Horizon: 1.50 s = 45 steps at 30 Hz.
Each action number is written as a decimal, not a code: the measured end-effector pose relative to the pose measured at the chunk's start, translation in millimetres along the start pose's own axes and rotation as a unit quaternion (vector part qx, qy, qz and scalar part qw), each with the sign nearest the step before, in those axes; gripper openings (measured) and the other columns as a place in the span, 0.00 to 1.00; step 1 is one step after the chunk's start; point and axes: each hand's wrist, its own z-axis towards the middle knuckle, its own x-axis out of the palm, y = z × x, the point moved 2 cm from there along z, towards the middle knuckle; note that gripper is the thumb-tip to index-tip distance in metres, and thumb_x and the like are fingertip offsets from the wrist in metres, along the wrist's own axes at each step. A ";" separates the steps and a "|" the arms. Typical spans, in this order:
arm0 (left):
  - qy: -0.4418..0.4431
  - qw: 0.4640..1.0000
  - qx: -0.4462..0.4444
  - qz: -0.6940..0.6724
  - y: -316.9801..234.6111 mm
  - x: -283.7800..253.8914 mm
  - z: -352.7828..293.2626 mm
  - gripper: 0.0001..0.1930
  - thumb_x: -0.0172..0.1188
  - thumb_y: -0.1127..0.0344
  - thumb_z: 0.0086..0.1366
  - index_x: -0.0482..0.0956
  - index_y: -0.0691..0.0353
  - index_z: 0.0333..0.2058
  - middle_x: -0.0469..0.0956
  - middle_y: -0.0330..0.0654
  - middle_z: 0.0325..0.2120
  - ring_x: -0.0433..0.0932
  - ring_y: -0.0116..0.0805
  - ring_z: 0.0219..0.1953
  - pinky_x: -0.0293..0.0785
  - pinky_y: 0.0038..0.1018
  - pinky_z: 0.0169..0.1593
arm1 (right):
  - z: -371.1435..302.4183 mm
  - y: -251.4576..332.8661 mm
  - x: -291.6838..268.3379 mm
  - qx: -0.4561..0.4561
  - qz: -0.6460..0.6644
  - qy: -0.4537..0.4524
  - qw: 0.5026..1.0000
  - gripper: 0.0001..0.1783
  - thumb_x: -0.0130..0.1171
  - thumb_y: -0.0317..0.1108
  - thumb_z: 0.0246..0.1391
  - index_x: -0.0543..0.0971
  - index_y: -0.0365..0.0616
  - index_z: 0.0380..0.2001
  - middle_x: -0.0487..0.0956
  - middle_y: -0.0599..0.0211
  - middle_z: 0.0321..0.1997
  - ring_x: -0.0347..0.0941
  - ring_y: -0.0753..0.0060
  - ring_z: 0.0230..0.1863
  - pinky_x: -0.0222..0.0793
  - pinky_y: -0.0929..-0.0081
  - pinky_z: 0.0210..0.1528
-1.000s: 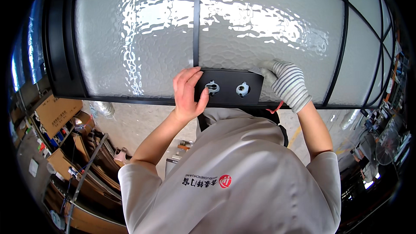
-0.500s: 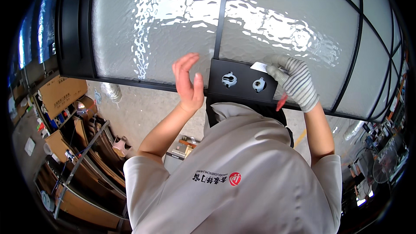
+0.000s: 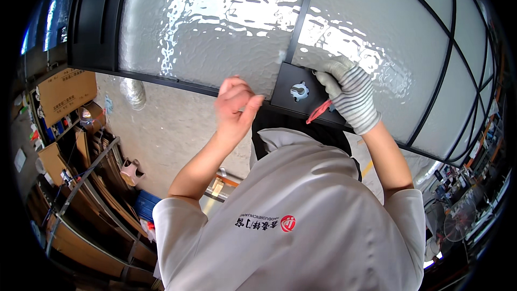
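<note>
A black-framed door panel with rippled glass (image 3: 215, 54) lies in front of me. Along its near edge is a black lock plate (image 3: 285, 94) with a cut-out (image 3: 299, 91) showing metal inside; my right hand mostly covers another. My left hand (image 3: 234, 109) is bare, raised just left of the plate by the frame edge, its fingers loosely bent and thumb apart, slightly blurred, holding nothing visible. My right hand (image 3: 353, 94), in a grey striped glove, is closed over the plate's right part. A red strip (image 3: 319, 112) sticks out below it; what the fingers pinch is hidden.
At the left stands a metal rack (image 3: 86, 183) with flat brown boards and a cardboard box (image 3: 67, 94) near it. A wrapped clear roll (image 3: 133, 94) and a pink object (image 3: 132, 172) are on the floor side. A fan (image 3: 460, 218) and clutter fill the right.
The view has shifted, and the panel sits turned slightly. My left hand's fingers have curled in. My right hand has moved left over the plate; the white piece it held is out of sight.
</note>
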 end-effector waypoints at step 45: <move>-0.113 0.984 0.060 0.124 28.1 19.4 18.5 0.02 0.61 0.70 0.56 0.80 0.60 0.29 0.78 0.37 0.28 0.72 0.40 0.35 0.68 0.39 0.46 | 19.9 -14.3 23.4 -0.081 0.004 -0.054 0.995 0.06 0.60 0.29 0.49 0.81 0.45 0.33 0.80 0.63 0.30 0.76 0.60 0.33 0.73 0.70 0.37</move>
